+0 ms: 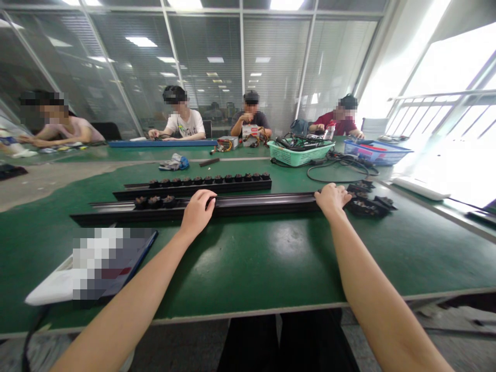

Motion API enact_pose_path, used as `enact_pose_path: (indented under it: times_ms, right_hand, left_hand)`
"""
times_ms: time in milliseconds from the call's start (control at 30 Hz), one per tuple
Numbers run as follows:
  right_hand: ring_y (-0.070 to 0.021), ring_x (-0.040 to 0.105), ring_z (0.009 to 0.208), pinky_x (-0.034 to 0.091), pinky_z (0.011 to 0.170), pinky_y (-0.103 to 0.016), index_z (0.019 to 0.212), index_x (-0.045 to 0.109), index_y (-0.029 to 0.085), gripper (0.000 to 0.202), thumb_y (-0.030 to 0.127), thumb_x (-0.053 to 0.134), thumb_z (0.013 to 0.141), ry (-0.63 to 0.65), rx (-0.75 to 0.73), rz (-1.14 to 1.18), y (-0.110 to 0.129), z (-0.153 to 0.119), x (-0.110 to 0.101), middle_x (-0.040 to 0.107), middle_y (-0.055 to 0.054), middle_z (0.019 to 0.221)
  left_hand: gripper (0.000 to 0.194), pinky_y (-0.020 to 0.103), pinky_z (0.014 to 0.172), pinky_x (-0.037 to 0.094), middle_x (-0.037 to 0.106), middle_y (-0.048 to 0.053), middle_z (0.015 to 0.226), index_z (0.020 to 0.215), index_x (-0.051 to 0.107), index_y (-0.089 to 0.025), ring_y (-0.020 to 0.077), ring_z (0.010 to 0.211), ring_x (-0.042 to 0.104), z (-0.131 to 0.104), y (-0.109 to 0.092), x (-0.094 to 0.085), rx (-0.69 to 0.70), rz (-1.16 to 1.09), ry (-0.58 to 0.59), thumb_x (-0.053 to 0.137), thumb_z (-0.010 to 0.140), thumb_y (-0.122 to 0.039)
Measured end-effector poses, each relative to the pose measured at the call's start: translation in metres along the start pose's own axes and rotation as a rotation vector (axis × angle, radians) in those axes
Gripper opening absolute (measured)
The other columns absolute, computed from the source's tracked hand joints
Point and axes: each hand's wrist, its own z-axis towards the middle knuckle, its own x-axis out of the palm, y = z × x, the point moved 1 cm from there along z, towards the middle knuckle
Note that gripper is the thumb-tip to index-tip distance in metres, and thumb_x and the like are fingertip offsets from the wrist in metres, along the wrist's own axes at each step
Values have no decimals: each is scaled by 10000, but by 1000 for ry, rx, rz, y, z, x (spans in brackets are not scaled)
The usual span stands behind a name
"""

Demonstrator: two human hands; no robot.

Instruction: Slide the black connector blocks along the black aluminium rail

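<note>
A long black rail (267, 202) with a shiny inner channel lies across the table before me. Three black round fittings (154, 202) sit in its left part. My left hand (198, 213) curls over the middle of the rail, fingers closed around something dark that they mostly hide. At the rail's right end, my right hand (332, 198) is bent with its fingertips on that end, gripping it. Just beyond my right hand lies a group of loose black fittings (370, 205). Behind, a second black rail (194, 189) carries a row of several similar fittings.
A white-and-dark device (54, 283) with a cable lies at front left. Further back are a grey-blue glove (175, 163), a green basket (300, 155) of cables and a blue basket (387, 155). Black cable (329, 178) loops nearby. Several people sit across the green table (248, 279).
</note>
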Motion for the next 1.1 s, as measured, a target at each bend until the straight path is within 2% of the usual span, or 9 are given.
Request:
enact_pose_path:
  times_ms: [233, 467, 567, 667, 1100]
  right_hand:
    - [-367, 507, 1322, 343, 1076, -477, 1373, 520, -21, 544, 302, 547, 936, 30, -56, -68, 1, 5, 1, 543, -323, 1393]
    - [-387, 512, 1340, 371, 1078, -485, 1409, 473, -49, 638, 398, 561, 962, 149, -182, -165, -9, 19, 0, 537, -334, 1392]
    - [-399, 528, 1311, 385, 1049, -487, 1391, 455, -72, 651, 422, 542, 976, 118, -219, -136, -16, 20, 5, 543, -353, 1359]
    - [-401, 537, 1283, 380, 1033, -477, 1360, 463, -72, 634, 426, 536, 975, 73, -193, -102, -20, 18, 11, 545, -351, 1344]
    - [-374, 543, 1141, 330, 958, -473, 1175, 575, 60, 507, 512, 516, 952, -46, -236, -11, -39, 24, 21, 606, -265, 1212]
  left_hand:
    - [234, 453, 1074, 498, 670, 97, 1175, 1053, 667, -225, 270, 1161, 626, -1, 1, -1, 1, 5, -4, 452, 974, -270]
    - [230, 452, 1070, 500, 666, 99, 1183, 1058, 665, -223, 272, 1164, 625, -1, 4, -1, 2, 11, -4, 454, 977, -267]
    - [227, 446, 1074, 497, 664, 98, 1186, 1060, 664, -222, 270, 1174, 622, -2, 4, -1, 3, 11, -8, 456, 977, -259]
    - [224, 443, 1075, 496, 665, 100, 1186, 1058, 662, -216, 269, 1172, 624, -1, 3, 0, 5, 10, -8, 457, 977, -256]
    - [227, 449, 1067, 501, 673, 103, 1175, 1048, 664, -207, 272, 1156, 633, 0, 3, 2, 15, 17, -16, 457, 972, -261]
